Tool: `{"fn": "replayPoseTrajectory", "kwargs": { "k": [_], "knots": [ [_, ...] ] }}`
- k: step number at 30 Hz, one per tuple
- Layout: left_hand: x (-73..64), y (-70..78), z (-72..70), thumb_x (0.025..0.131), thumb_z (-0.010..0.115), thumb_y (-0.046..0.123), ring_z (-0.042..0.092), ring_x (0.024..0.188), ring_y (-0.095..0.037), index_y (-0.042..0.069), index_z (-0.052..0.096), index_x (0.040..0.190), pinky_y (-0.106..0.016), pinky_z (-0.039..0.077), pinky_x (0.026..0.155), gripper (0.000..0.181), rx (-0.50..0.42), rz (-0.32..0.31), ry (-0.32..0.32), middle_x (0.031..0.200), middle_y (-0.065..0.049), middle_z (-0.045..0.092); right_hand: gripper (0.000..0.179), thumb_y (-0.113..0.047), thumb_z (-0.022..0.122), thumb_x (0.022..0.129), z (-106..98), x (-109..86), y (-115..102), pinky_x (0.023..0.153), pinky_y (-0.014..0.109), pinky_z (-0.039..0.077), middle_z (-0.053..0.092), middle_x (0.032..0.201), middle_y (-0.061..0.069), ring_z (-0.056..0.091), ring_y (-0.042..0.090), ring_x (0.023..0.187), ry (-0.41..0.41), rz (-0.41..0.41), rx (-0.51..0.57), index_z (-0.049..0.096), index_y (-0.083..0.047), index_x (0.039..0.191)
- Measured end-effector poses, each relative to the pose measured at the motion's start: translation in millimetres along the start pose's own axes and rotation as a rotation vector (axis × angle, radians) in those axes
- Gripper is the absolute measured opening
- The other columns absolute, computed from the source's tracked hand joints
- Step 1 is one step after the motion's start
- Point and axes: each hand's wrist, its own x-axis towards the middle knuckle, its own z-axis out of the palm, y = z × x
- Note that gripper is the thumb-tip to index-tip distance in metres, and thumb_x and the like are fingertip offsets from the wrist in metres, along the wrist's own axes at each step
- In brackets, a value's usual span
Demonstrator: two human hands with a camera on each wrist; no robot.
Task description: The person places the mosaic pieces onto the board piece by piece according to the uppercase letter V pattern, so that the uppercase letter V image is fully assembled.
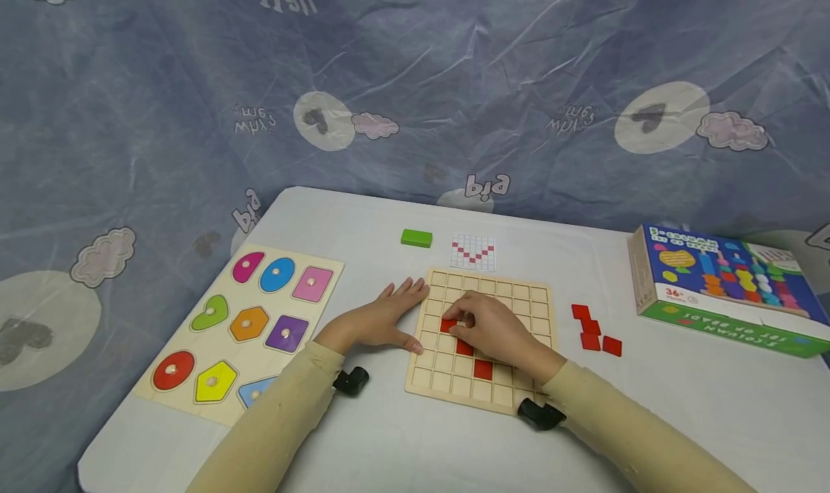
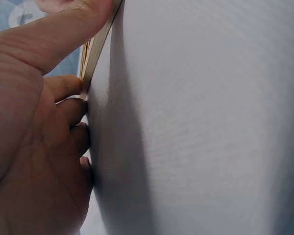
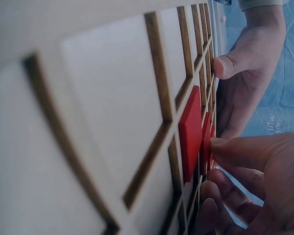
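A wooden grid board (image 1: 433,399) lies on the table with red square tiles in a slanting line, one of them a red tile (image 1: 483,370) near the lower middle. My right hand (image 1: 496,325) is over the board, thumb and fingers pinching another red tile (image 1: 447,325) at the upper left end of that line. In the right wrist view the thumb (image 3: 235,149) is right at that tile's edge, past two nearer tiles. My left hand (image 1: 382,320) lies flat beside the board's left edge, fingers spread, thumb and fingertips touching its rim.
Several loose red tiles (image 1: 591,342) lie right of the board. A pattern card (image 1: 473,252) and a green block (image 1: 416,238) are behind it. At left lies a wooden shape puzzle (image 1: 333,266) with knobbed pieces; a toy box (image 1: 726,284) stands at right.
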Motion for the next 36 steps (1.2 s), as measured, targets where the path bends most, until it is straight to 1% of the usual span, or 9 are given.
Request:
{"fn": "replayPoseTrajectory", "kwargs": {
  "k": [7,11,18,24,27,36],
  "knots": [
    [-0.8,0.8,-1.0,0.08,0.083,0.047,-0.002,0.157,-0.022,0.01,0.017,0.164,-0.041,-0.004,0.127,0.113,0.003,0.01,0.004,0.171,-0.005,0.007,0.02,-0.015,0.077,0.09,-1.7,-0.5,-0.6,0.07,0.029,0.048,0.063,0.095,-0.007,0.054,0.011,0.079,-0.006,0.008,0.018,0.076,-0.015,0.109],
    [0.4,0.1,-0.2,0.08,0.083,0.048,-0.003,0.157,-0.02,0.011,0.015,0.164,-0.039,-0.004,0.127,0.114,0.016,-0.002,-0.002,0.171,-0.003,0.005,0.02,-0.015,0.077,0.09,-3.6,-1.9,0.3,0.073,0.03,0.05,0.063,0.095,-0.005,0.055,0.011,0.081,-0.004,0.018,0.032,0.075,-0.016,0.11],
    [0.7,-0.4,1.0,0.079,0.083,0.048,-0.003,0.157,-0.018,0.012,0.015,0.164,-0.037,-0.004,0.127,0.115,0.014,-0.003,0.001,0.171,-0.002,0.005,0.021,-0.016,0.075,0.092,-8.0,-6.1,1.7,0.077,0.032,0.051,0.064,0.097,-0.006,0.057,0.013,0.085,0.0,0.037,0.06,0.075,-0.016,0.112],
    [-0.2,0.4,0.0,0.08,0.083,0.048,-0.004,0.157,-0.019,0.012,0.014,0.164,-0.037,-0.004,0.126,0.115,0.009,-0.004,-0.004,0.171,-0.003,0.004,0.021,-0.016,0.076,0.091,-11.9,-12.3,5.1,0.076,0.032,0.051,0.063,0.094,-0.008,0.057,0.013,0.084,0.003,0.023,0.068,0.075,-0.016,0.112],
    [-0.2,0.3,0.2,0.08,0.083,0.047,-0.004,0.157,-0.019,0.012,0.014,0.164,-0.037,-0.005,0.126,0.115,0.01,-0.003,-0.003,0.171,-0.003,0.005,0.021,-0.016,0.076,0.091,-14.4,-17.0,7.8,0.074,0.031,0.05,0.061,0.091,-0.009,0.056,0.012,0.082,0.009,0.018,0.054,0.075,-0.017,0.112],
    [1.2,-1.5,1.5,0.08,0.083,0.047,-0.004,0.156,-0.018,0.012,0.014,0.164,-0.036,-0.005,0.126,0.115,0.013,-0.002,0.004,0.171,-0.002,0.004,0.021,-0.014,0.076,0.091,-22.0,-33.5,16.0,0.073,0.028,0.052,0.062,0.091,-0.011,0.057,0.012,0.082,0.047,0.0,0.033,0.075,-0.015,0.112]
  ]
}}
